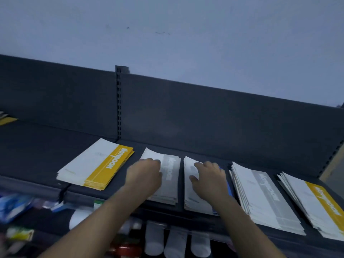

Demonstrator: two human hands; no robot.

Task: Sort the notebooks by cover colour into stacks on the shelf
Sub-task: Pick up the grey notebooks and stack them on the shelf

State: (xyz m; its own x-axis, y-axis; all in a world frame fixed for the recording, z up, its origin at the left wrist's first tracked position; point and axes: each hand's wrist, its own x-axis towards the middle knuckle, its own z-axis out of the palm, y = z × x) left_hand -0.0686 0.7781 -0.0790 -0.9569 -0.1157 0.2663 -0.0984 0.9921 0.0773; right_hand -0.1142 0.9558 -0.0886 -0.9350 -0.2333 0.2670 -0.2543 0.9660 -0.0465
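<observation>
Several stacks of notebooks lie in a row on the dark shelf [33, 157]. From the left: a yellow-banded stack [96, 164], a grey-banded stack [170, 181], a blue-banded stack [189, 185], a second grey-banded stack [268, 198] and a second yellow-banded stack [316, 203]. My left hand [144, 175] rests flat on the first grey stack, fingers spread. My right hand [208, 178] lies on the blue stack and covers most of its band. Neither hand has lifted a notebook.
A dark back panel with a slotted upright [119, 101] rises behind the shelf. More yellow notebooks [7, 120] show at the far left edge. Below the shelf front sit white bottles [175, 243] and blurred coloured packets [13, 207].
</observation>
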